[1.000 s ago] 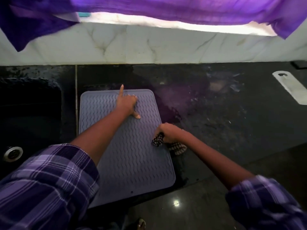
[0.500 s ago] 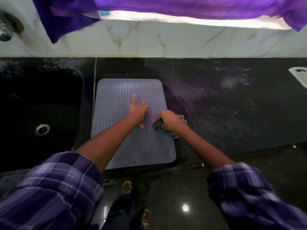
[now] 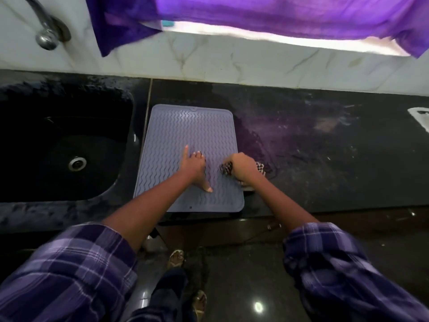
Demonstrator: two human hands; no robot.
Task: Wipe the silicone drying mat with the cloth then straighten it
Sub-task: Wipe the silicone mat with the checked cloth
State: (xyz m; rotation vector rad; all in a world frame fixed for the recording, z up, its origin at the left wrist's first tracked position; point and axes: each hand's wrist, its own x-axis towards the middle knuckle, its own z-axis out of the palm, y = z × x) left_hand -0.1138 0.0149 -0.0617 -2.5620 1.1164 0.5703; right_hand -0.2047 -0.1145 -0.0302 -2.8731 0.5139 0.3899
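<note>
A: Where does the silicone drying mat (image 3: 185,135) lie?

B: Flat on the dark bench (image 3: 325,147), just right of the black sink (image 3: 65,145). It is grey-lilac with wavy ribs, its long sides run away from the viewer, and its near edge reaches the bench's front edge.

A: What state is the left hand (image 3: 193,167) in?

B: It rests on the mat's near half. The index finger points away along the mat, the thumb splays toward the near edge, and the other fingers are curled under. It grasps nothing.

A: And the right hand (image 3: 243,167)?

B: It is clenched around the cloth (image 3: 226,168), a dark-and-light checked rag. The hand sits over the mat's right edge; 1 bunch of cloth shows on the mat left of the knuckles, and another part shows on the bench to the right of the hand.

A: What surrounds the work area?

B: A pale marble-look wall (image 3: 232,63) stands behind the bench, with a chrome tap (image 3: 46,31) above the sink and a purple curtain (image 3: 278,17) hanging across the top. A white object (image 3: 421,118) lies at the bench's far right, cut off by the frame. Both sleeves (image 3: 69,275) are purple plaid, and sandalled feet (image 3: 176,257) stand on the glossy floor (image 3: 243,275).
</note>
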